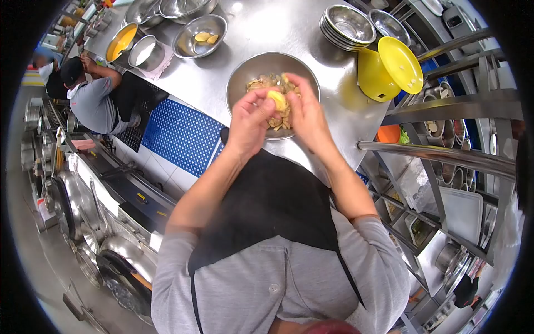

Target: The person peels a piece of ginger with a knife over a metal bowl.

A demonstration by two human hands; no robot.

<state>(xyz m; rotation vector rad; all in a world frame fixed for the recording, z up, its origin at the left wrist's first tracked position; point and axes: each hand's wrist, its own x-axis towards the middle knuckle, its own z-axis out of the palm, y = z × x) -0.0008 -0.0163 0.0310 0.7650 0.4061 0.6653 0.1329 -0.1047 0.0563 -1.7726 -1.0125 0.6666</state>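
My left hand (pixel 249 119) grips a peeled yellow piece, which looks like a potato (pixel 276 100), above a wide steel bowl (pixel 236 83). My right hand (pixel 307 114) is close beside it, its thumb by the potato and its other fingers curled and slightly blurred. What those fingers pinch, if anything, I cannot make out. Thin brownish-yellow pieces, perhaps peelings (pixel 283 121), lie in the bowl below both hands. Farther back and to the left, a smaller steel bowl (pixel 183 47) contains a few yellow pieces (pixel 207 38) of similar colour.
On the steel table (pixel 267 22) are a pot with orange contents (pixel 123 43), a pot with white contents (pixel 146 53), stacked steel bowls (pixel 347 25) and a yellow container (pixel 378 72). Metal rails (pixel 445 156) stand at right. A person (pixel 97 100) works at left near blue mats (pixel 181 131).
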